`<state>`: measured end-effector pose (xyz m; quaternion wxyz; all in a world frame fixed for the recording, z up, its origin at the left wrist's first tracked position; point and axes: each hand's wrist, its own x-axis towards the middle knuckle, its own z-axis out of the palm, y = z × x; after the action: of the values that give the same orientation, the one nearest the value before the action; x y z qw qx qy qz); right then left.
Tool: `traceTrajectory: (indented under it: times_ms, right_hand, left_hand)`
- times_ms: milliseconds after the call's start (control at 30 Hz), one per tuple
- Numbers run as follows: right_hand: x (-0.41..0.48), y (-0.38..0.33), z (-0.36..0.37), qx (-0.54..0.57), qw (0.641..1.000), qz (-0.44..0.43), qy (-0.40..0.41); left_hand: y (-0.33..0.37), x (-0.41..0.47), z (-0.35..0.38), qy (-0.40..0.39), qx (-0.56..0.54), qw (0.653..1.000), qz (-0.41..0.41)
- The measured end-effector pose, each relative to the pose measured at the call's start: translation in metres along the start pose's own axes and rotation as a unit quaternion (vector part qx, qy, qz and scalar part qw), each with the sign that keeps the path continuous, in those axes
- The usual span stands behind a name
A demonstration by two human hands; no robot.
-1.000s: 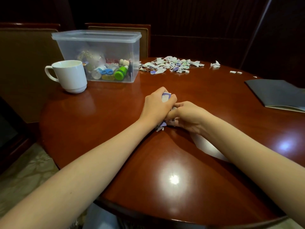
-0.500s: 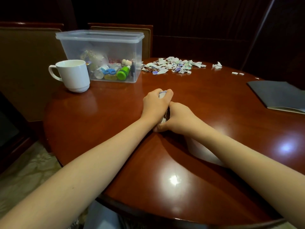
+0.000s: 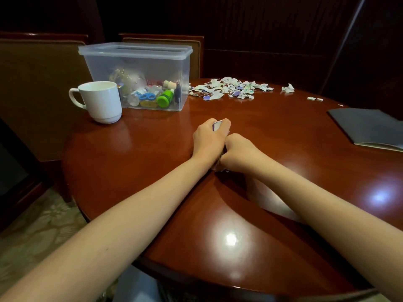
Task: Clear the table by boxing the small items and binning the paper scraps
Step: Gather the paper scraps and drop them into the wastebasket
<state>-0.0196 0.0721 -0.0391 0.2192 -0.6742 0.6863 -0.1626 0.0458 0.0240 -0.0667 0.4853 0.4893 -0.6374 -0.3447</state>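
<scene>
Our left hand (image 3: 210,138) and right hand (image 3: 236,152) are pushed up tight against each other in the middle of the tabletop (image 3: 135,162). A second ago there was a little gap between them, and we could see more paper in it. Now the gap is closed. Only a small white and purple bit of the handful of scraps (image 3: 217,125) shows at the top, and a tiny bit pokes out underneath. Our left fingers (image 3: 225,124) are curled round the paper. Our right fingers are tucked out of sight, but that hand looks balled up on the same paper. We think this means the handful is squeezed together and ready to lift off and take to a bin. We cannot see a bin from here. There is more to do. A big pile of scraps (image 3: 229,90) sits far away at the back, just beside the clear box (image 3: 135,77), and a few loose bits (image 3: 314,98) lie off to the right. The small items (image 3: 152,97) are already inside the box.
</scene>
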Motion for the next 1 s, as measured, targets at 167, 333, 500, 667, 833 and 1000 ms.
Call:
traceTrajectory:
  times_ms: [167,333,500,667,833,1000]
  right_hand:
    - [-0.003,-0.002,0.003,-0.087,0.996,-0.026,0.022]
    - [-0.001,-0.002,-0.001,-0.090,0.995,-0.023,0.022]
    - [-0.001,-0.003,0.000,-0.084,0.996,-0.021,0.010]
    - [-0.001,-0.005,0.000,-0.135,0.991,-0.019,-0.014]
    - [-0.003,-0.007,0.001,-0.188,0.981,-0.042,0.010]
    - [0.002,-0.003,-0.004,-0.102,0.994,0.001,-0.025]
  left_hand:
    - [0.003,-0.001,-0.001,0.007,-0.057,0.998,-0.034]
    - [0.004,-0.001,-0.001,0.008,-0.071,0.996,-0.057]
    - [0.004,-0.001,0.000,0.010,-0.090,0.993,-0.074]
    - [0.006,-0.006,0.001,0.019,-0.147,0.982,-0.114]
    - [0.009,-0.009,0.001,0.042,-0.211,0.964,-0.159]
    - [0.014,-0.012,-0.003,0.058,-0.279,0.933,-0.218]
